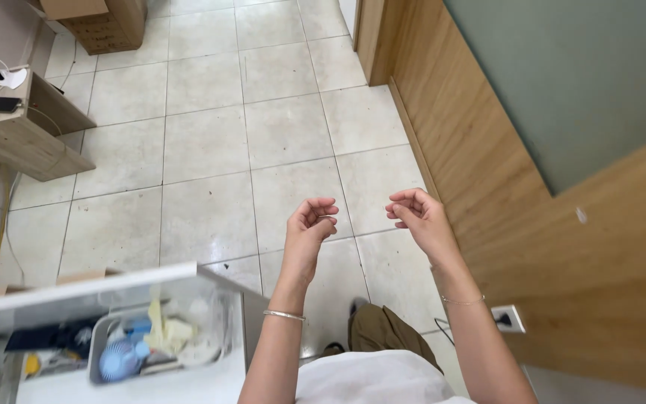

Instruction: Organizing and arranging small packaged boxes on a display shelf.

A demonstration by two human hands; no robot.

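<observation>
Left hand (pixel 309 224): we are curling its fingers loosely, gripping nothing.
Right hand (pixel 419 217): we are curling it likewise, empty.
Floor (pixel 211 142): pale tiles, lying below.

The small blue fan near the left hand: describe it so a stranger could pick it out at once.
Start at the white shelf edge running across the lower left, below and left of the left hand. Under it sits a clear plastic bin of odds and ends. The small fan lies at the bin's near left end: round, blue, with a slatted grille, unlike the pale yellowish items beside it.
</observation>
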